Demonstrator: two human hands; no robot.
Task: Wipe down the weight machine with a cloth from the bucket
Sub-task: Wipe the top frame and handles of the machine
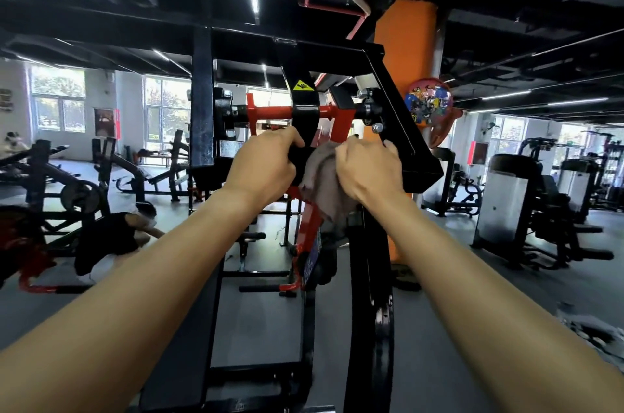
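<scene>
Clutching the weight machine (pixel 337 53), left hand (pixel 266 166); right hand (pixel 368 171), grip bunching cloth (pixel 320 184) (fingertips hidden).

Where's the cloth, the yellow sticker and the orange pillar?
cloth (pixel 324 179), head view, its hanging middle.
yellow sticker (pixel 303 85), head view, the triangle's centre.
orange pillar (pixel 405 41), head view, its upper front.

Only two arms of the person are in view. The left forearm (pixel 152 277) and the right forearm (pixel 472 277) are bare along all the length that shows, up to the wrists; whether a sleeve sits higher up cannot be told. The left grip (pixel 266 159) and the right grip (pixel 368 169) are bare too, and their backs show knuckles and faint tendon lines. The wide lens renders the forearms broad near the camera and slim at the wrists.
</scene>
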